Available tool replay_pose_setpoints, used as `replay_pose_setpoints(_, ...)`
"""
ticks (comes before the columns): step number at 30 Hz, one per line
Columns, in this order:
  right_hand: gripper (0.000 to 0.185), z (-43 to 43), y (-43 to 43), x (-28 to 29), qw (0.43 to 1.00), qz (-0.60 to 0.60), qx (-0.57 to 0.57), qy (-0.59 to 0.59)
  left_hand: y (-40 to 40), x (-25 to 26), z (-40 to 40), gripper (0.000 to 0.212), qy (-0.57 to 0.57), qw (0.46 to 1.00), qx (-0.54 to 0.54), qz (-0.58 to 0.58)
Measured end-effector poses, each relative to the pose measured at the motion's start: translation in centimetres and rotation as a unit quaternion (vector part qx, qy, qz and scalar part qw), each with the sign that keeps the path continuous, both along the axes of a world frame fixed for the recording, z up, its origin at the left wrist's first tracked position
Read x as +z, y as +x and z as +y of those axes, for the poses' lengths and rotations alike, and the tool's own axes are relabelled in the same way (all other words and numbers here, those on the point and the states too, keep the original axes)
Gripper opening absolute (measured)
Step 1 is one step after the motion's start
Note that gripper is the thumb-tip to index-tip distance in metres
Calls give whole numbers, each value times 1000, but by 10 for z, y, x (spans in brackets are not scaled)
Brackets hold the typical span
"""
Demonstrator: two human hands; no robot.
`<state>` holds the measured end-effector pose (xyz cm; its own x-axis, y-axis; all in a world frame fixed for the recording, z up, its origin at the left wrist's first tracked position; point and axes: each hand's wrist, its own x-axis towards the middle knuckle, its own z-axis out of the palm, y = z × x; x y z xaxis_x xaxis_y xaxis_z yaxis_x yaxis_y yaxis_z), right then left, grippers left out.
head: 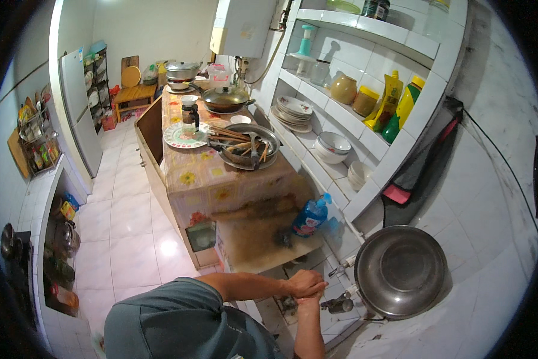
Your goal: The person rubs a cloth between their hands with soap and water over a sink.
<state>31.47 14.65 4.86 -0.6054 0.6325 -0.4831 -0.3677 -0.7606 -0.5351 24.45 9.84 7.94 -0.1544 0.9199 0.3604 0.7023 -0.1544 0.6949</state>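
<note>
My left hand (302, 282) lies over my right hand (312, 295), and the two press together above a tiled sink basin (269, 309). Their fingers overlap, so what is between them is hidden. Close beside the right wrist is a metal tap (339, 305) on the wall. A second tap (342, 266) sits a little farther along, beyond the hands. On the stained board (260, 247) past the sink stands a blue pump bottle (310, 219) of liquid soap.
A dark metal wok (401, 271) hangs on the right wall by an apron (424, 170). On the cloth-covered counter (183, 175) are a pan of chopsticks and utensils (246, 148), a patterned plate (174, 134) and a lidded pan (224, 98). Stacked plates (293, 110) fill a wall shelf.
</note>
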Motion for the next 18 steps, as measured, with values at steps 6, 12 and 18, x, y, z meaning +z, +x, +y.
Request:
replay_pose_setpoints(6,47,0,-2,-2,1000,3,10,1,10,13,-5,51,-123,979,74,-145)
replay_pose_setpoints(12,45,-1,-4,0,1000,5,15,1,9,17,-3,50,-181,963,84,-181)
replay_pose_setpoints(18,44,-1,-1,-1,1000,3,17,5,14,6,5,50,-150,964,96,-198)
